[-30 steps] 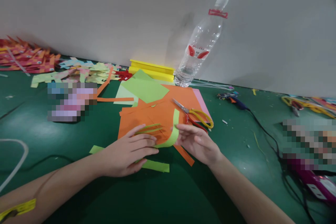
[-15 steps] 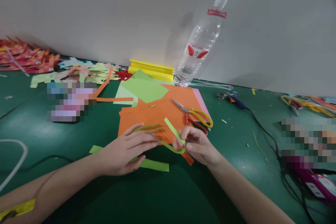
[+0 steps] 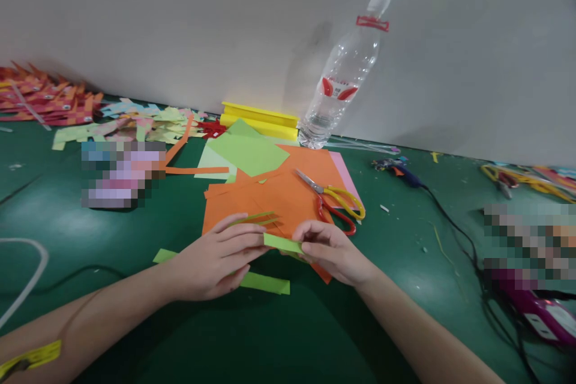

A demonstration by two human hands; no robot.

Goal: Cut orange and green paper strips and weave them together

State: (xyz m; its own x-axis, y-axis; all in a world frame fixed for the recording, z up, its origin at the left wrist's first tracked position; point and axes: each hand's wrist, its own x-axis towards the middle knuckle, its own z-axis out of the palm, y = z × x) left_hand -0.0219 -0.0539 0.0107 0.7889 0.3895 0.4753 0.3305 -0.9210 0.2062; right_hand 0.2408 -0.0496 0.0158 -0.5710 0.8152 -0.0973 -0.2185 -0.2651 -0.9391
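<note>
My left hand (image 3: 216, 261) and my right hand (image 3: 330, 249) meet over a light green paper strip (image 3: 282, 244), folded flat between them. Both hands pinch it, the left at its left end, the right at its right end. Under the hands lies a stack of orange paper sheets (image 3: 270, 198) on the green table (image 3: 288, 336). Another green strip (image 3: 263, 283) lies flat below my left hand. Yellow and red scissors (image 3: 335, 203) rest on the orange paper just beyond my right hand.
A clear plastic bottle (image 3: 344, 81) leans at the white wall, beside yellow bars (image 3: 261, 120). Light green sheet (image 3: 247, 153) and pink sheet (image 3: 346, 177) lie by the orange stack. Coloured paper scraps (image 3: 130, 123) pile at the left. A black cable (image 3: 454, 228) runs at the right.
The green strip stood up in a curve, then looped; now my right hand has pressed it down flat against my left fingers. My left hand has hardly moved.
</note>
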